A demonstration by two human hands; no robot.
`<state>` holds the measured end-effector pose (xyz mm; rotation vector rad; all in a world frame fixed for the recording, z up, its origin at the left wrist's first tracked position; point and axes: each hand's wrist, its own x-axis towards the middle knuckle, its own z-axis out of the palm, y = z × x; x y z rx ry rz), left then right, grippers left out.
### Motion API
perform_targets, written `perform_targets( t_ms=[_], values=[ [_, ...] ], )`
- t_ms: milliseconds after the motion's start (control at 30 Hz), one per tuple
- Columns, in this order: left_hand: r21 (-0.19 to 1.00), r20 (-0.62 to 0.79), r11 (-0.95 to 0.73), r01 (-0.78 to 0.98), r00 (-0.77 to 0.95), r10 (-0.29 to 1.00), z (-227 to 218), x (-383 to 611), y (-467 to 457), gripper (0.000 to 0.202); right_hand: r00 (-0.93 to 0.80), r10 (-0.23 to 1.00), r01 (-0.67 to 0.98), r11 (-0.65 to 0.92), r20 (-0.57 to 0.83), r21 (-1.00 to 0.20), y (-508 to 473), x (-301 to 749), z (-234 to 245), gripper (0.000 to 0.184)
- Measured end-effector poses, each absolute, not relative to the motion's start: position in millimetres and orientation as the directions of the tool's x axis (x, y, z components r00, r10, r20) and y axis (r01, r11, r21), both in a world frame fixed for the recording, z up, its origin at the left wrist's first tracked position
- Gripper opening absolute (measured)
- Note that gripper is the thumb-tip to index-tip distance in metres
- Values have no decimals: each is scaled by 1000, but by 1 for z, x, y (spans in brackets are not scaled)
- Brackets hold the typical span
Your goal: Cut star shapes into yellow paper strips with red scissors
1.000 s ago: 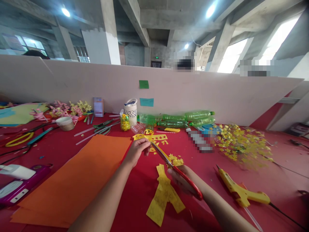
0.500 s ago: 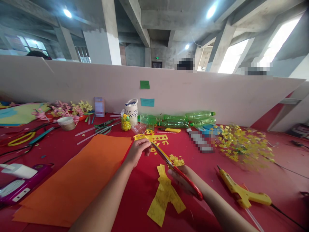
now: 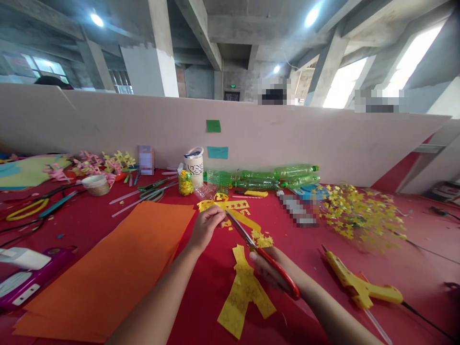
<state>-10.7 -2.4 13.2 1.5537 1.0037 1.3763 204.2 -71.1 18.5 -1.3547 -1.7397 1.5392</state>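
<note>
Over the middle of the red table, my left hand (image 3: 206, 227) is closed in a pinch at the end of a yellow paper strip (image 3: 249, 222). Red-handled scissors (image 3: 282, 276) are gripped in my right hand (image 3: 269, 270); their blades point up and left, tips close to my left fingertips. Whether the blades are biting into the paper cannot be made out. A small heap of yellow paper stars (image 3: 261, 238) lies just behind the scissors. Below my hands rest yellow paper pieces with drawn star outlines (image 3: 239, 292). Star-cut yellow scraps (image 3: 237, 204) lie beyond my left hand.
Orange paper sheets (image 3: 104, 268) cover the left side. A yellow glue gun (image 3: 362, 282) lies at the right, in front of a bunch of yellow star sprigs (image 3: 359, 211). Green plastic bottles (image 3: 257, 184) and a white cup (image 3: 194, 167) stand along the partition (image 3: 305, 136).
The yellow strip now shows stretched out to the right behind the scissor blades, where it was mostly hidden before. Both hands keep nearly the same place; the view has shifted slightly.
</note>
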Motion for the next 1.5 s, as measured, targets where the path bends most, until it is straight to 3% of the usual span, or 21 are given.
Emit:
perform_targets(
  t_ms=[133, 400, 600, 1067, 1333, 1500],
  values=[
    [877, 455, -453, 162, 29, 890, 17, -8, -5, 24, -410, 869, 354, -127, -276, -927, -70, 205, 16, 52],
    [911, 400, -408, 64, 107, 910, 15, -9, -4, 26, -487, 842, 284, -101, -234, -954, -72, 206, 17, 56],
    [914, 399, -405, 33, 116, 910, 16, -9, -5, 25, -420, 858, 315, -167, -295, -934, -75, 202, 12, 57],
    [910, 409, -413, 25, 97, 907, 12, -7, -5, 25, -375, 884, 296, -171, -279, -940, -77, 197, 17, 57],
    [924, 367, -362, -121, 26, 930, -1, -1, -2, 23, -308, 907, 256, -211, -287, -943, -76, 192, 11, 50],
    [915, 223, -183, -359, 73, 972, -2, 8, -6, 18, -178, 963, 130, -180, -201, -975, -66, 197, 4, 42]
  ],
)
